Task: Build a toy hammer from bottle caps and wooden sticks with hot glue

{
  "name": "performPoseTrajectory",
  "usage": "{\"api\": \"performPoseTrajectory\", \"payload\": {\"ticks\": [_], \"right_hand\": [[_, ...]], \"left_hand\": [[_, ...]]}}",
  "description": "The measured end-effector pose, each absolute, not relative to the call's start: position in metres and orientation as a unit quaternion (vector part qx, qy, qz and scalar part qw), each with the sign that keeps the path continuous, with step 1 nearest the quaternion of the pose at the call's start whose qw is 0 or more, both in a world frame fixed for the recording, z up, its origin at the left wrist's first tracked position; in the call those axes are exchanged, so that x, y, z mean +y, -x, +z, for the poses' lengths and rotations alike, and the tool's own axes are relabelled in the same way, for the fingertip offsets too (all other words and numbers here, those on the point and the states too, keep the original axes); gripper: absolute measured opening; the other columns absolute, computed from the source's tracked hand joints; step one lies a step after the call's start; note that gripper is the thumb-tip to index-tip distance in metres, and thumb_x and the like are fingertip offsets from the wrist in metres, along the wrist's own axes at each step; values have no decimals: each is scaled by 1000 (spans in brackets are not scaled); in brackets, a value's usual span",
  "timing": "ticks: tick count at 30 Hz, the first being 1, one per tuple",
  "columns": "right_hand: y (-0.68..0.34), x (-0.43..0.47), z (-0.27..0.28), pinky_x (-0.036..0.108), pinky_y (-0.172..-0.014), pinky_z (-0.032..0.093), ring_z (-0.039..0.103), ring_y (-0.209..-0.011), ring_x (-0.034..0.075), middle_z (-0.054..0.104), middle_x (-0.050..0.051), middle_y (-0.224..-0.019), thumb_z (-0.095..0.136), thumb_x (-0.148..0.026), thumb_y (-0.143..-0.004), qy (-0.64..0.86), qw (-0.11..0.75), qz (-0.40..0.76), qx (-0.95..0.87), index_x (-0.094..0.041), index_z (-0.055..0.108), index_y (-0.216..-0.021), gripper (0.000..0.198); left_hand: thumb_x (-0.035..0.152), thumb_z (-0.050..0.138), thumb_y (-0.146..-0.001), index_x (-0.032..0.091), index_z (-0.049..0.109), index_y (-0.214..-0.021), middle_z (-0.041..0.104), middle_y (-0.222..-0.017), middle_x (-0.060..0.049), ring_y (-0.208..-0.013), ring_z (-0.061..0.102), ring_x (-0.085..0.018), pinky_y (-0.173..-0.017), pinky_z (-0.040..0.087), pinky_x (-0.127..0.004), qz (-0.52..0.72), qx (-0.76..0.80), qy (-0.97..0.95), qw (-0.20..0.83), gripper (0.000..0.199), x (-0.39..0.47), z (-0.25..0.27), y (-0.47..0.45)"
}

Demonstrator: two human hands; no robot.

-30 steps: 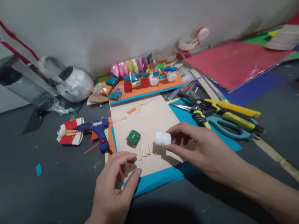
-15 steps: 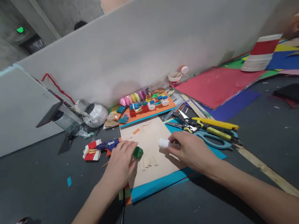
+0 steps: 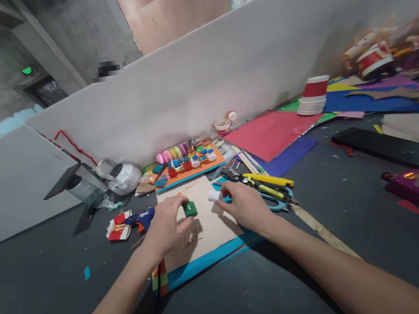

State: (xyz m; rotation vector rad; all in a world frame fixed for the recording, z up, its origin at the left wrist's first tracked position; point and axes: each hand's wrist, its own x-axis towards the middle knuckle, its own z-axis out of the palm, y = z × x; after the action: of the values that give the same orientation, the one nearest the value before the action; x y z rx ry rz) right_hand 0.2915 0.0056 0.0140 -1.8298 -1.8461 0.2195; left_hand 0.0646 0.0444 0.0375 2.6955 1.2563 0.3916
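Note:
My left hand pinches a small green paint pot between thumb and fingers, tilted and held just above the pale sheet. Between the fingertips of my right hand is a small white cylinder, which looks like a pot or cap. The two small things are apart, a short gap between them. Below the green pot, several short thin wooden sticks lie side by side on the sheet, partly in shadow.
Scissors and a yellow cutter lie right of the sheet. A blue glue gun is at left. Behind stand paint pots on orange card and a silvery round pot. Stacked cups stand at right.
The view has swung to the right. My left hand has raised the green pot and turned it more upright. My right hand keeps its hold on the white piece.

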Motion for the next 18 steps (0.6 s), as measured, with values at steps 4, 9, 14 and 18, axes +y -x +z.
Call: {"api": "performPoseTrajectory", "payload": {"ticks": [4,9,14,18], "right_hand": [[-294,6,15,31,-68,36,62,-83,25,68,9,-85,60,-33,-90,688,249,53,-679,-17,62,-89,16],[-289,5,13,35,-72,37,60,-91,29,70,14,-92,62,-33,-89,678,211,24,-704,-15,64,-88,18],[-290,4,10,37,-74,39,60,-90,30,70,14,-90,65,-34,-87,660,183,21,-728,-14,66,-89,20],[-300,7,11,41,-81,41,58,-99,33,69,16,-100,70,-35,-83,634,195,11,-748,-12,65,-104,30]], "left_hand": [[21,60,-85,20,56,-118,65,-119,-9,-113,57,-25,-98,42,-40,145,401,-900,87,33,46,32,-97],[20,65,-81,18,61,-108,67,-112,-10,-107,58,-28,-94,43,-44,127,419,-893,109,27,55,18,-108],[22,69,-78,18,61,-115,65,-119,-11,-113,56,-31,-97,41,-47,135,427,-881,153,38,59,10,-101],[22,73,-73,19,62,-116,64,-123,-12,-119,53,-31,-103,38,-48,190,436,-857,201,44,57,12,-94]]}}
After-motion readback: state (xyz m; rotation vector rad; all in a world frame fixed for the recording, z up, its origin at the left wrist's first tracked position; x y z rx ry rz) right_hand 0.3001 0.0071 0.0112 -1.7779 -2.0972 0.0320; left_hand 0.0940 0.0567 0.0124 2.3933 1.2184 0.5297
